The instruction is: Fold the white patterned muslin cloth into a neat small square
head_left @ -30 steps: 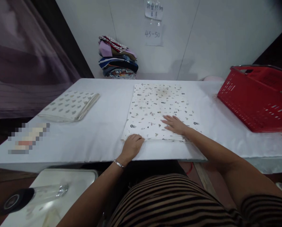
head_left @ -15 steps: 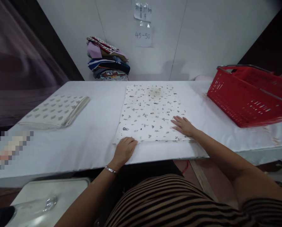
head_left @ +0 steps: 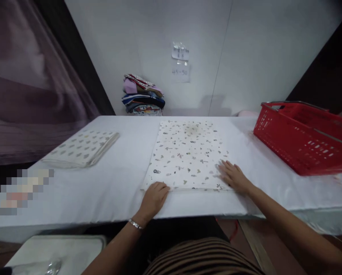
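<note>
A folded white cloth [head_left: 185,158] with a small grey and brown print lies flat on the table, a brownish stain near its far edge. At its near left corner, my left hand [head_left: 154,198] rests with fingers close together, laid over the near edge; its thumb side touches the cloth and its underside is hidden. My right hand [head_left: 234,176] lies palm down by the right edge, its fingers spread and stretched onto the cloth. Neither hand lifts the fabric.
A white-covered table [head_left: 125,194] carries another folded cloth [head_left: 82,149] with grey spots at left and a red basket [head_left: 297,141] at right. Behind it, a stack of folded fabrics [head_left: 144,95] stands against the wall. A pale stool [head_left: 65,248] is below left.
The view has tilted upward, so everything appears lower. My right hand has shifted slightly outward toward the cloth's right edge. My left hand stays at the near left corner.
</note>
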A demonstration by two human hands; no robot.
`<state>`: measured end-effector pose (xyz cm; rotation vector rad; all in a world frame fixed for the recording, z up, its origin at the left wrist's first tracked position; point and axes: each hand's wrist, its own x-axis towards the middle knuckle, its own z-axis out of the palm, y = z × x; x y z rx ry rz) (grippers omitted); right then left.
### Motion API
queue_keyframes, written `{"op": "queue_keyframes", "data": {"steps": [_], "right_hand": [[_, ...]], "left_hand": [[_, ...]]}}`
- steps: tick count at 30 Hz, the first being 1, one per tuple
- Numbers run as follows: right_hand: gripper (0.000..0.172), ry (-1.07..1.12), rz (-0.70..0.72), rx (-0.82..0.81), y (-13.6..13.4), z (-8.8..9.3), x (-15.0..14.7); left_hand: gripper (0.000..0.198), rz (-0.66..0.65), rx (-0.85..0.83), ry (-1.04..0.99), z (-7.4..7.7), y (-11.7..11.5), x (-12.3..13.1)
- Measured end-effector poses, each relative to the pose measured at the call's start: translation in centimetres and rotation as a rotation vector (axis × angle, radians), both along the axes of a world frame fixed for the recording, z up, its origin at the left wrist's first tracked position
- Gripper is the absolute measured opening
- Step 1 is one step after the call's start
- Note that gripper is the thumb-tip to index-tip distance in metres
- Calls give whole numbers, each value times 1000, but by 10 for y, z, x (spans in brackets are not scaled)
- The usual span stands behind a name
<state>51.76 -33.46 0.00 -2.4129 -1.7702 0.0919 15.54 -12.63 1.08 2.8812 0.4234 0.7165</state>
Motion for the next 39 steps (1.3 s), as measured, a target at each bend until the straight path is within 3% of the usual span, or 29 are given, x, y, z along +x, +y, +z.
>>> {"op": "queue_keyframes", "data": {"steps": [3,12,15,18,23,28,31,34,39], "right_hand": [[57,9,31,-9,-4,-6,-5],[57,-41,-97,6,-10,-13,-13],[58,-56,-35,52,3,-10,-29],[57,-10,42,41,18,-9,-46],[58,44,69,-37,24,-17,-52],[58,76,58,-25,23,-26,-43],[58,83,41,22,41,-23,-41],[59,46,66,89,73,-15,-43],[63,-8,82,71,117,-21,-42]], "left_hand": [[15,17,-67,-18,-1,0,-3],[21,130,-131,-77,4,14,-38],[26,210,-174,-52,12,15,-32],[20,269,-179,-22,16,18,-15],[39,376,-176,158,5,25,-7],[43,385,-241,198,-1,25,-14],[37,419,-284,118,6,32,-10],[33,545,-266,13,14,46,-1],[36,696,-272,130,16,58,7]]}}
